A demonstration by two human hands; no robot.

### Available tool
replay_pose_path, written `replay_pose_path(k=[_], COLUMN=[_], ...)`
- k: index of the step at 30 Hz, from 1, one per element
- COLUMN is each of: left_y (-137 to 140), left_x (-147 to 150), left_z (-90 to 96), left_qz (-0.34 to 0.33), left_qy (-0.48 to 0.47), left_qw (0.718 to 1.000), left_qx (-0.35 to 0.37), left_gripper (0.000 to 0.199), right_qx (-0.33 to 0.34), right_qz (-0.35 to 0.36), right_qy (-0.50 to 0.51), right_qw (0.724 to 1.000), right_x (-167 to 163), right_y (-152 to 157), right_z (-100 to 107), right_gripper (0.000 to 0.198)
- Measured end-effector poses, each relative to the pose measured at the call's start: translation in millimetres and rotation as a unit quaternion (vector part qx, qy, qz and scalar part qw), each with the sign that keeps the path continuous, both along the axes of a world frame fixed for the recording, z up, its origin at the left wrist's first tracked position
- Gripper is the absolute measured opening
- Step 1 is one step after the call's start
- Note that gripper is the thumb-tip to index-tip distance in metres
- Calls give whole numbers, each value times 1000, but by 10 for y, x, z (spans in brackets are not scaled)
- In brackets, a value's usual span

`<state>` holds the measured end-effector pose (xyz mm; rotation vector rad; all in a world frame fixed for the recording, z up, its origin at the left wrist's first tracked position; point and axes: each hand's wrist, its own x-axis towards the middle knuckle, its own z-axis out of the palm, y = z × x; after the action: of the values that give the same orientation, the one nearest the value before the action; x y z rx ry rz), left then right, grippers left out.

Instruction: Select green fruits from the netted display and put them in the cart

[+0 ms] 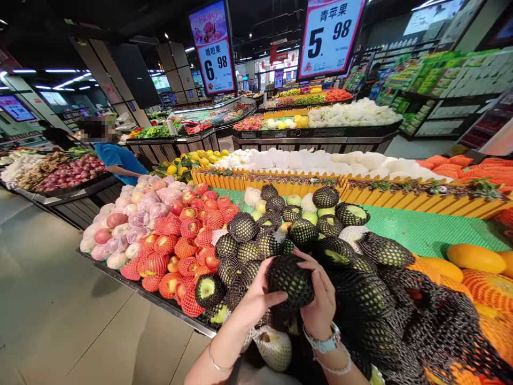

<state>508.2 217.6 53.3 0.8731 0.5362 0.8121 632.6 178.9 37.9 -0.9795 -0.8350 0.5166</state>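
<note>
Between my two hands is a green apple (pixel 290 280) in a black foam net. My left hand (pixel 256 294) wraps its left side, the thumb lying across the front of the net. From the other side, my right hand (pixel 320 297) holds it with the fingers curved over the top right. Below and behind it lie several more netted green apples (pixel 244 227), a few of them bare. Red apples (pixel 190 227) in red nets are heaped to the left. A pale netted fruit (pixel 274 347) lies just under my wrists.
Yellow melons (pixel 476 258) and loose black nets (pixel 444 310) lie at right. An orange picket divider (pixel 401 198) runs behind, with white-wrapped fruit (pixel 320 160) beyond. A person in a blue shirt (pixel 118 160) stands at the left. Price screens (pixel 331 40) hang overhead.
</note>
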Motion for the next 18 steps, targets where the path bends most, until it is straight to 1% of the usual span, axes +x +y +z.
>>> replay_pose_path(k=[2, 3, 4, 5, 7, 9, 10, 11, 13, 15, 16, 18], left_y=[152, 257, 387, 545, 957, 1482, 1770, 2062, 2611, 3053, 3222, 3466], left_x=[-79, -128, -178, -226, -289, -282, -249, -200, -72, 58, 112, 188], left_z=[105, 185, 280, 385, 592, 737, 768, 767, 675, 498, 394, 183], left_qz=[2, 8, 13, 26, 81, 132, 147, 144, 103, 64, 39, -11], left_qy=[38, 60, 90, 117, 163, 230, 266, 302, 385, 411, 420, 439], left_qw=[997, 992, 982, 970, 930, 869, 837, 812, 770, 760, 755, 742], left_qx=[68, 112, 163, 212, 320, 418, 455, 479, 497, 499, 502, 507], left_gripper=[72, 74, 76, 77, 75, 71, 70, 70, 68, 67, 67, 68], right_qx=[6, 19, 32, 42, 34, -11, -42, -74, -125, -157, -167, -179], right_qz=[62, 75, 72, 59, 28, -1, -21, -47, -120, -201, -244, -329], right_qy=[1, -4, -7, -8, -4, 8, 10, 11, 15, 24, 29, 22], right_qw=[998, 997, 997, 997, 999, 1000, 999, 996, 985, 967, 955, 927], right_x=[43, 76, 120, 177, 326, 504, 593, 678, 824, 929, 966, 1008], right_y=[66, 92, 107, 107, 50, -88, -181, -287, -520, -766, -890, -1134], right_z=[30, 37, 39, 37, 16, -26, -54, -88, -163, -242, -279, -342], right_gripper=[53, 62, 68, 70, 65, 55, 51, 48, 44, 42, 42, 42])
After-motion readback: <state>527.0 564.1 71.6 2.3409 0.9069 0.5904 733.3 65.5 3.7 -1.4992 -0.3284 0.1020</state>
